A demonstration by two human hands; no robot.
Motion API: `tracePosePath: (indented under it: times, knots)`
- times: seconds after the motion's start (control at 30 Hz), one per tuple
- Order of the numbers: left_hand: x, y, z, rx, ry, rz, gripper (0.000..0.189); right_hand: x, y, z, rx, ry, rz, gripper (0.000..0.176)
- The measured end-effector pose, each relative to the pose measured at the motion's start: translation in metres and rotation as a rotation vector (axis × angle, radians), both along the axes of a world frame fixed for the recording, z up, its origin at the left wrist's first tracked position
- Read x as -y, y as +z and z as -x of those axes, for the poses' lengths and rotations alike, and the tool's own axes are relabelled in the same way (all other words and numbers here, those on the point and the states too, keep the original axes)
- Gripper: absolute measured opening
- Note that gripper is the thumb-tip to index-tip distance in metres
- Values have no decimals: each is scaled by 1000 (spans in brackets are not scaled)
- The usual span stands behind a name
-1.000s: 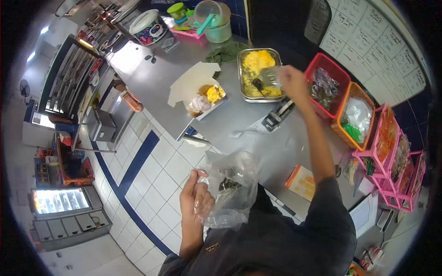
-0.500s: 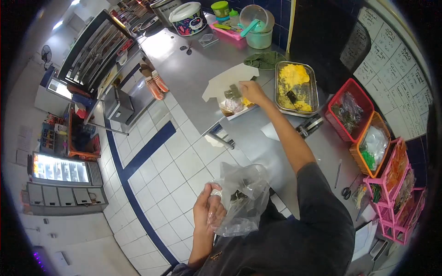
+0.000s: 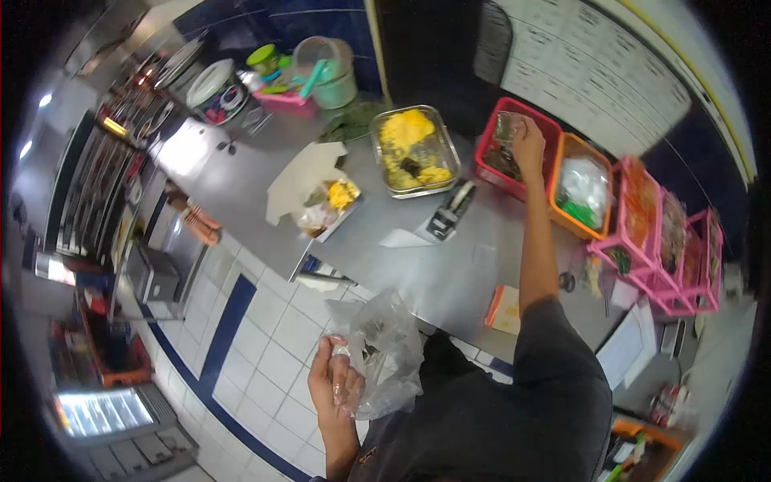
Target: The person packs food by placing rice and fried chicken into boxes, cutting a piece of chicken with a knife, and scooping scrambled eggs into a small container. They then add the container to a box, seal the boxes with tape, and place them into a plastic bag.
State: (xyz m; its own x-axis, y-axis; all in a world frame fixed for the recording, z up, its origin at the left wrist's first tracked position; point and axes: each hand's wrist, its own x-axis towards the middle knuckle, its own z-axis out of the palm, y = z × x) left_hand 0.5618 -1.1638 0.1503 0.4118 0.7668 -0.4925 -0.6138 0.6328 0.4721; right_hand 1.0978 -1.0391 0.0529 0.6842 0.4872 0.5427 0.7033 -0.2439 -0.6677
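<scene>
My left hand (image 3: 333, 377) is closed on a clear plastic bag (image 3: 389, 345) low in front of my body; a few dark bits show inside it. Over the red basket (image 3: 502, 189), my right hand (image 3: 528, 146) has its fingers closed at a small clear plastic packet (image 3: 506, 127) with dark contents. More such packets seem to lie in the basket below. On the steel counter, an open white takeaway box (image 3: 344, 218) holds a wrapped whitish item and yellow food. A steel tray (image 3: 414, 193) of yellow shredded food stands behind it.
Right of the red basket are an orange basket (image 3: 554, 197) of plastic bags and a pink rack (image 3: 634, 257). A black tape dispenser (image 3: 446, 215) sits mid-counter. Green leaves (image 3: 349, 124), a green tub (image 3: 333, 92) and a patterned bucket (image 3: 217, 88) stand farther back.
My right hand has gone from the takeaway box rightward to the red basket. The view has turned right. The left hand still holds the bag.
</scene>
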Motion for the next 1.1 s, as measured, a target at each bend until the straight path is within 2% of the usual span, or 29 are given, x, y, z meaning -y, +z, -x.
tracePosePath:
  times: [0.03,0.07,0.13,0.2,0.23,0.3,0.33,0.37,0.4,0.43,0.47,0.5,0.53,0.57,0.6,0.63,0.7,0.77,0.8,0.87,0.93,1.0,1.03,1.07,1.1]
  knots:
    - [0,1,-2,0,-36,0,34,17,-6,-21,36,-153,82,27]
    - [-1,2,-4,27,-87,5,34,34,-5,-31,18,-211,336,37]
    - [-5,5,-12,64,-180,-2,35,78,4,-8,5,-180,534,51]
    - [-4,9,-14,58,-291,20,35,132,31,68,182,200,498,79]
    - [-3,12,-14,51,-347,25,35,157,36,106,23,462,638,93]
    - [-3,15,-18,158,-521,157,33,200,-17,207,-62,754,556,126]
    - [-3,18,-18,148,-606,173,33,224,39,263,-272,860,739,138]
    - [-3,19,-18,123,-679,174,32,236,23,307,-169,847,831,143]
    - [-2,19,-22,96,-759,179,30,249,31,338,-148,797,879,146]
    - [2,24,-29,74,-874,211,30,262,23,361,-275,772,685,141]
    - [11,29,-38,-30,-875,188,29,276,13,384,-386,732,484,136]
    - [21,31,-45,-133,-872,150,28,283,1,407,-444,628,470,136]
    - [29,22,-50,-159,-968,174,28,287,-15,426,-540,497,459,124]
    - [32,8,-57,-111,-1121,85,28,290,-33,439,-620,382,442,112]
    - [41,-4,-62,-47,-1259,-12,28,299,-58,448,-642,322,420,112]
    - [55,-12,-64,-56,-1311,-14,28,307,-86,456,-602,234,314,96]
    - [81,-23,-71,-92,-1472,-414,26,327,-88,462,-546,101,190,80]
    - [107,-26,-71,-12,-1603,-436,24,377,-48,470,-777,-117,244,58]
    - [117,-42,-73,-85,-1597,-687,22,397,-56,476,-782,-157,227,58]
    - [128,-75,-73,-161,-1600,-1107,20,435,-84,488,-735,-340,205,42]
    - [139,-110,-71,-142,-1617,-1098,21,476,-104,499,-848,-507,216,32]
    - [143,-145,-72,-210,-1669,-1140,23,520,-126,509,-1021,-599,-22,33]
    - [142,-167,-72,-216,-1678,-1145,23,540,-161,508,-1037,-690,-63,31]
    - [140,-194,-72,-335,-1765,-1087,22,557,-196,505,-1050,-775,-102,28]
    - [138,-223,-72,-454,-1837,-1024,22,572,-208,499,-1048,-768,-107,28]
